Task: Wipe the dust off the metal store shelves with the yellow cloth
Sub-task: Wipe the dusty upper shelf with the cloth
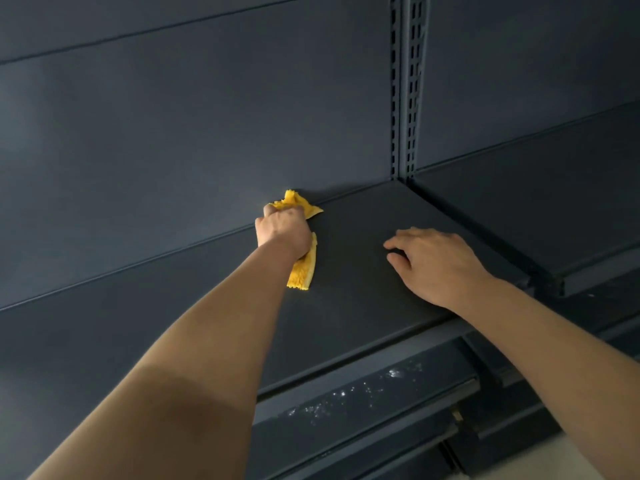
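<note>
At far left, a dark grey metal back panel (138,133), plain and unmarked. Reaching across it from the lower left, a bare forearm ending in the left grip (284,230), fingers curled tight round a bunched yellow cloth (303,271), pressed down on the metal shelf (363,306) right at the join of shelf and back panel, with one tail of cloth trailing toward the front edge beneath the wrist. Further right, the right grip (436,265), holding nothing, fingers loosely spread and resting on the same shelf, apparently for support. Beyond it, a slotted upright (405,98) and a neighbouring shelf (554,220). Lower down, toward the front, a lower ledge (346,400) flecked with white specks. Judged mid-wipe along the rear of this shelf, with plenty of surface left to cover. Next move likely calls for dragging the cloth sideways under steady pressure, flat to the metal, and lifting the resting grip clear of its path.
</note>
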